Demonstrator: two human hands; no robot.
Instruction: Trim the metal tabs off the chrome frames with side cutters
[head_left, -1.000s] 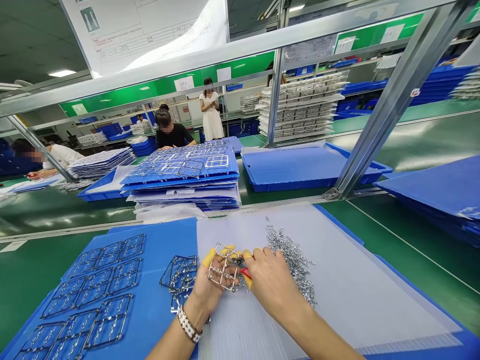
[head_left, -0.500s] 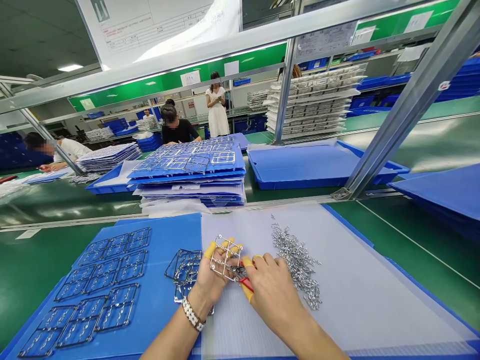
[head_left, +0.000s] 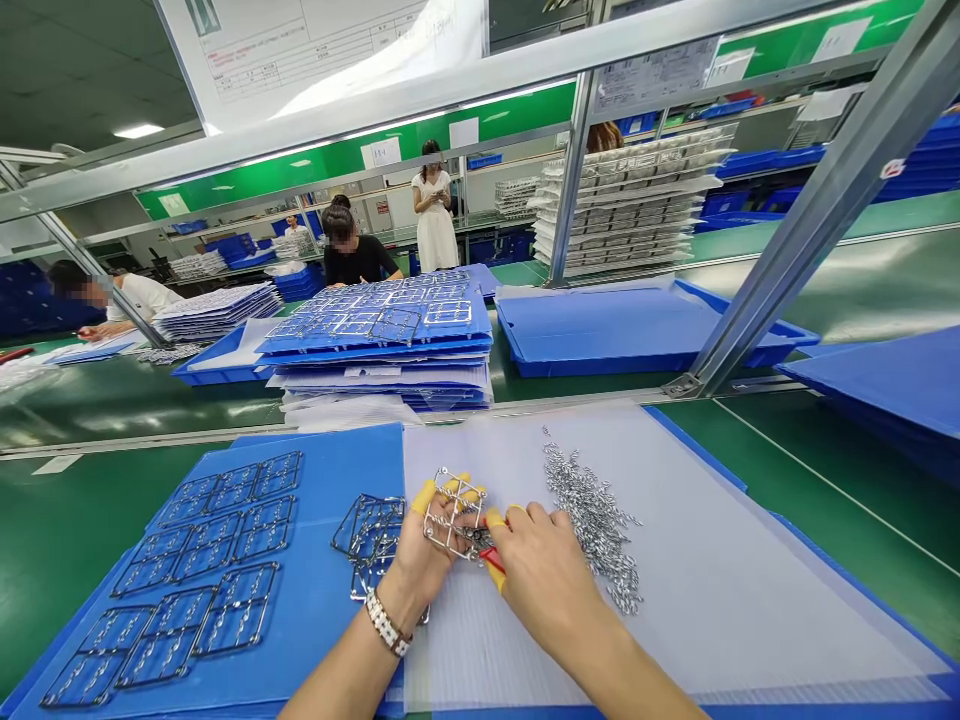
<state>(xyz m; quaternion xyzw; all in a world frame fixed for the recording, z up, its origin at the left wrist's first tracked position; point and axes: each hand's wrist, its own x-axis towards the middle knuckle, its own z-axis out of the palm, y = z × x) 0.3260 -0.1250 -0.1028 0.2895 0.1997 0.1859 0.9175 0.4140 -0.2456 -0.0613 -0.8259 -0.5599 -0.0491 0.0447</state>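
My left hand (head_left: 421,552), with yellow finger cots and a bracelet at the wrist, holds a small silver metal frame (head_left: 452,512) crossed by bars and twisted links. Closed around red-handled pliers (head_left: 491,558) is my right hand (head_left: 546,572); the pliers' jaws are at the frame's lower right side, partly hidden by fingers. Right of the hands, a heap of small silver twisted links (head_left: 592,520) lies on a translucent white sheet (head_left: 735,580). A loose pile of dark metal frames (head_left: 369,530) sits left of my left hand.
Rows of finished-looking dark frames (head_left: 238,610) lie on a blue sheet (head_left: 315,640) at left. Behind stand a stack of blue sheets bearing frames (head_left: 375,360) and a blue tray (head_left: 600,335). A slanted metal post (head_left: 817,210) rises at right. Other people are seated and standing beyond.
The view has shifted, so the bench appears further right. Both hands stay together at the frame, and the pliers' red handle has tilted slightly.
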